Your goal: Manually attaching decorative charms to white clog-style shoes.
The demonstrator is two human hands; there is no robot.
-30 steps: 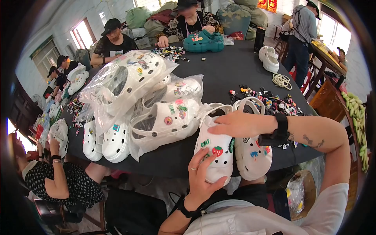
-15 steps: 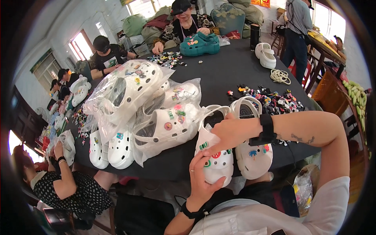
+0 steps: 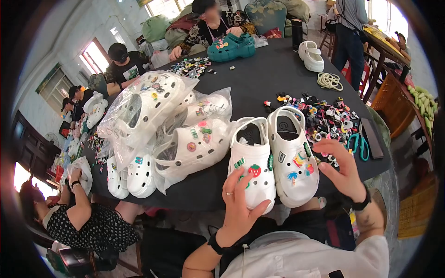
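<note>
Black wristbands, one per wrist, are circling the person's arms. The left hand is resting on the toe of the left white clog, its fingers spreading and its thumb standing apart. The right hand is hovering just beside the right white clog, fingers bending loosely away from the thumb; whether it is touching, I cannot tell. These two clogs are standing side by side at the near edge of the black table, one strawberry charm and one palm-tree charm showing. One pair of teal-handled scissors is lying rightward, beside one charm pile. Bagged clogs, overlapping beyond counting, are heaping leftward. Farther off, one cord coil is lying, two teal clogs are sitting before one co-worker, and one black cylinder is standing upright.
</note>
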